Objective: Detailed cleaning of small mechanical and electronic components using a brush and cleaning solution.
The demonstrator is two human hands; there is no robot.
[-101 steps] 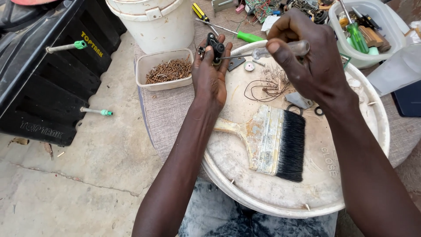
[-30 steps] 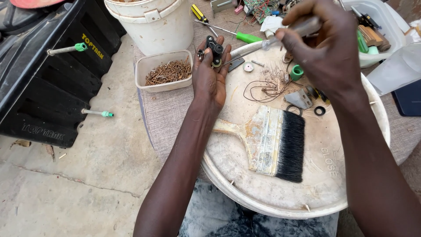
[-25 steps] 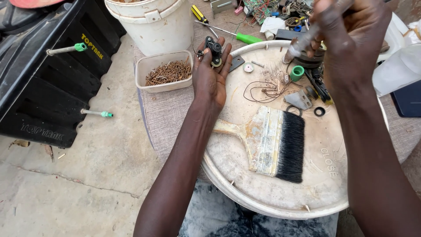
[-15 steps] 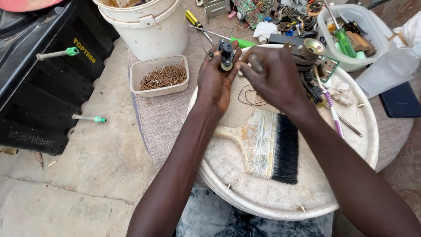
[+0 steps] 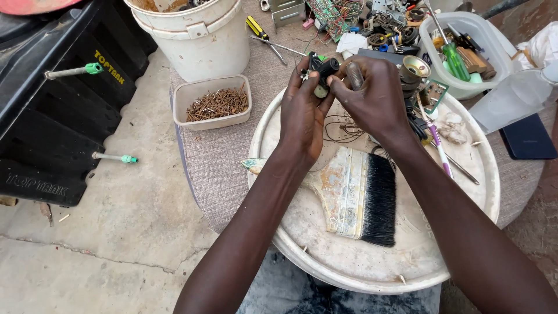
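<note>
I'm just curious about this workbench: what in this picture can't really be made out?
- Small black part, head view: the left hand and right hand cover most of it.
- White plastic bucket: contents cut off by the top edge.
- Wide paintbrush: handle partly under the left forearm.
- Parts pile: too small and tangled.

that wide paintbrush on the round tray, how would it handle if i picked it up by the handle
The paintbrush would likely lift stiffly: its flat, paint-crusted ferrule and handle look rigid. The black bristles might flex a little at the tips. It lies flat on the round tray, so it probably won't roll, and it looks fairly light for its width.
</note>
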